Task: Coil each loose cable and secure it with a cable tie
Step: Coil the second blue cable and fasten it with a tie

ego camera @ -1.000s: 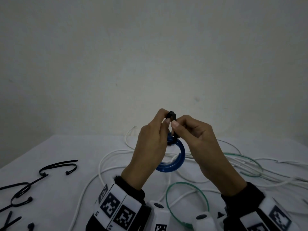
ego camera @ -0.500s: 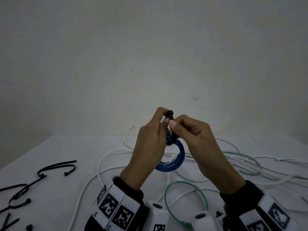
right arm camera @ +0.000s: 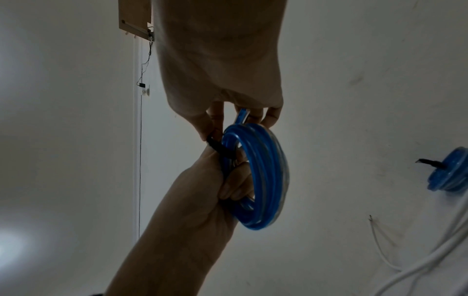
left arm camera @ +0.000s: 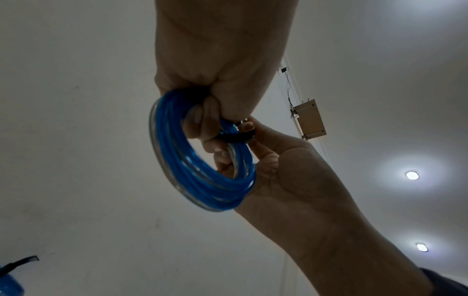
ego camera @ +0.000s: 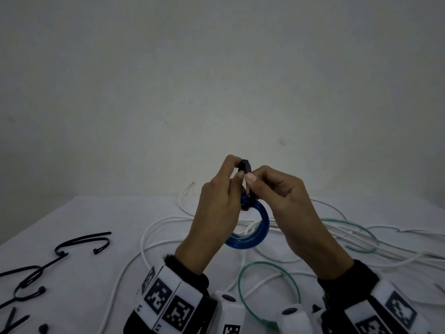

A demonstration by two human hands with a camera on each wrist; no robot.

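A coiled blue cable hangs in the air above the white table, with a black cable tie looped round its top. My left hand curls its fingers through the coil and pinches the tie's head between thumb and forefinger. My right hand pinches the tie's strap just below the head. The tie wraps the coil where both hands meet. The strap's free end is hidden by the fingers.
Several spare black cable ties lie at the table's left. Loose white cables and green cable loops sprawl under and right of my hands. Another blue coil with a black tie lies at the right.
Both hands and the coil have drifted slightly left and up. The grips look the same.
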